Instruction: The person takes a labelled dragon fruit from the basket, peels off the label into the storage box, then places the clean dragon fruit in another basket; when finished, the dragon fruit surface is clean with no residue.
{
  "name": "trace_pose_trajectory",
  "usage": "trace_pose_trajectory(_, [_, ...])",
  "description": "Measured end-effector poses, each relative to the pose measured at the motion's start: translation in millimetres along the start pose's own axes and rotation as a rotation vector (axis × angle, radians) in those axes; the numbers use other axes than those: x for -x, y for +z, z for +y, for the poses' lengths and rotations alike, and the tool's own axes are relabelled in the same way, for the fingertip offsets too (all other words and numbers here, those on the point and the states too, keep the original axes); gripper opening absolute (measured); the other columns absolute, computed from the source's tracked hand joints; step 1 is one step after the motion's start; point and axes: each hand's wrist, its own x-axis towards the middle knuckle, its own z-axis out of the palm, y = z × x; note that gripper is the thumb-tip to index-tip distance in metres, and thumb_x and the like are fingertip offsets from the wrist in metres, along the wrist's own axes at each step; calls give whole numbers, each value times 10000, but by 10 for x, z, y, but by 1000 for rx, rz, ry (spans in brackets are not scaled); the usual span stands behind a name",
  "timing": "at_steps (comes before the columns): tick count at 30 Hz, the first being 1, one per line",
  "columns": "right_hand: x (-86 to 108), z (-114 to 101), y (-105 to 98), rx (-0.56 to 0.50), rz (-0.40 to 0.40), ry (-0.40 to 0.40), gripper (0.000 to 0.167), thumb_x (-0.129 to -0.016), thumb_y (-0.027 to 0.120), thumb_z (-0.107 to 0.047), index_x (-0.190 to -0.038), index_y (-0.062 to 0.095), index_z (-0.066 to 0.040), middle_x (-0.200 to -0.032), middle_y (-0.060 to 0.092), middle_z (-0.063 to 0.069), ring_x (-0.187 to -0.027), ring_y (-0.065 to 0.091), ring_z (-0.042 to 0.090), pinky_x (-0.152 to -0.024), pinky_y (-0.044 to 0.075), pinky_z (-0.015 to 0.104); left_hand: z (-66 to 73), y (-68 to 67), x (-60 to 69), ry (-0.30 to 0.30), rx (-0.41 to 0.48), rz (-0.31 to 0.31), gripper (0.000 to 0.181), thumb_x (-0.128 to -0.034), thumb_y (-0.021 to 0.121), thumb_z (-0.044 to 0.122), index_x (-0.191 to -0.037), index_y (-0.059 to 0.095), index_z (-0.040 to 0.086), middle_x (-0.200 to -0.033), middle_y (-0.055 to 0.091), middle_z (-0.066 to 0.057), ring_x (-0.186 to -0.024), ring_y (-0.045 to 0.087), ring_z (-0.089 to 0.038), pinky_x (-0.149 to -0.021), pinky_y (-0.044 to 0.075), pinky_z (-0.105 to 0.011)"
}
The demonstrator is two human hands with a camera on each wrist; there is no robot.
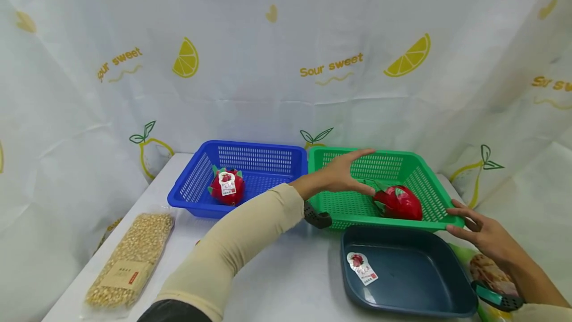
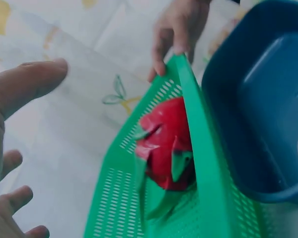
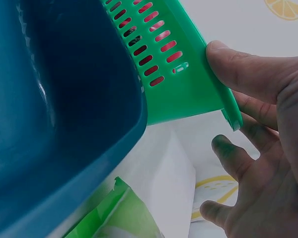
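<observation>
The right grip pinched the rectangular green plastic basket by its near right corner, at the desk's far right corner; the left grip hovered above, spread and empty. Steadying that corner seemed wise before grasping the glossy red-and-green dragon fruit inside.

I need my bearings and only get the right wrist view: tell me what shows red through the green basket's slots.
Observer: It's a red dragon-fruit-like item with green leafy tips, inside the green basket.
Operator: Report the left hand.
Observer: It's over that basket, thumb and fingers spread, holding nothing.
Operator: Now the part of the dark blue tray I can't see.
Observer: A white label with a red fruit picture shows inside it, toward the left in the head view.
</observation>
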Motion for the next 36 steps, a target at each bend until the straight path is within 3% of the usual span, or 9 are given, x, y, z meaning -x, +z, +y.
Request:
trace_pose_trajectory(7, [-5, -29, -5, 23, -8, 9, 557, -1007, 539, -265, -1401, 354, 81, -1596, 18, 17, -1275, 160, 627, -741, 444, 129, 84, -318, 628, -3, 66, 218, 846, -790, 792, 381, -1501, 337, 330, -1534, 294, 49, -1394, 262, -181, -1032, 343, -529])
trace_pose_trajectory(14, [-3, -15, -11, 9, -15, 11, 551, -1009, 535, -252, -1403, 346, 85, -1589, 2, -34, -1277, 133, 633, -720, 416, 98, 81, -594, 1215, 27, 35, 455, 776, -812, 766, 353, -1484, 383, 289, -1514, 340, 73, -1382, 284, -178, -1042, 311, -555])
trace_pose_trajectory(17, [-3, -7, -14, 26, -21, 13, 552, -1014, 525, -254, -1409, 338, 82, -1583, -3, -55, -1281, 127, 628, -820, 517, 304, 44, -692, 1440, 44, 16, 540, 765, -816, 763, 334, -1483, 393, 271, -1514, 340, 91, -1381, 280, -145, -1047, 315, -530])
trace_pose_trajectory(21, [-4, -12, 3, 42, -20, 15, 556, -1018, 516, -262, -1414, 328, 79, -1577, -10, -76, -1287, 122, 623, -884, 365, 648, -45, -788, 1728, 79, 9, 633, 734, -819, 750, 289, -1469, 423, 194, -1524, 341, 40, -1387, 266, -133, -1043, 321, -527])
trace_pose_trajectory(26, [0, -17, 4, 43, -19, 19, 560, -1017, 516, -267, -1418, 323, 75, -1576, -7, -83, -1295, 116, 615, -886, 326, 668, -193, -870, 2033, 79, 0, 708, 673, -828, 744, 229, -1432, 467, 121, -1526, 338, 10, -1392, 259, -166, -996, 393, -512])
trace_pose_trajectory(29, [-4, -11, 8, 41, -19, 17, 558, -1017, 518, -266, -1421, 326, 68, -1570, 2, -109, -1302, 111, 608, -934, 461, 435, -301, -914, 2204, 49, -5, 759, 636, -826, 752, 174, -1407, 502, 112, -1520, 344, 24, -1392, 260, -176, -999, 389, -517])
trace_pose_trajectory(30, [-5, -11, 11, 43, -17, 16, 557, -1017, 517, -264, -1422, 326, 67, -1568, 4, -116, -1302, 112, 608, -931, 462, 431, -334, -928, 2259, 37, -6, 776, 622, -827, 753, 156, -1398, 511, 105, -1519, 347, 14, -1394, 255, -186, -1009, 372, -535])
trace_pose_trajectory(33, [-12, -10, 29, 25, -2, 16, 572, -1011, 530, -266, -1418, 319, 78, -1575, -23, -89, -1297, 92, 622, -977, 419, 478, -442, -972, 2412, -9, -14, 824, 581, -831, 743, 126, -1373, 538, 87, -1517, 353, -11, -1402, 245, -211, -1053, 258, -601])
trace_pose_trajectory(36, [-19, -18, 55, 5, 9, 26, 602, -1005, 541, -274, -1412, 304, 101, -1585, -74, 7, -1284, 66, 644, -867, 272, 746, -553, -1013, 2552, -59, -20, 865, 540, -844, 727, 117, -1352, 554, 63, -1516, 354, -43, -1411, 225, -239, -1056, 197, -646])
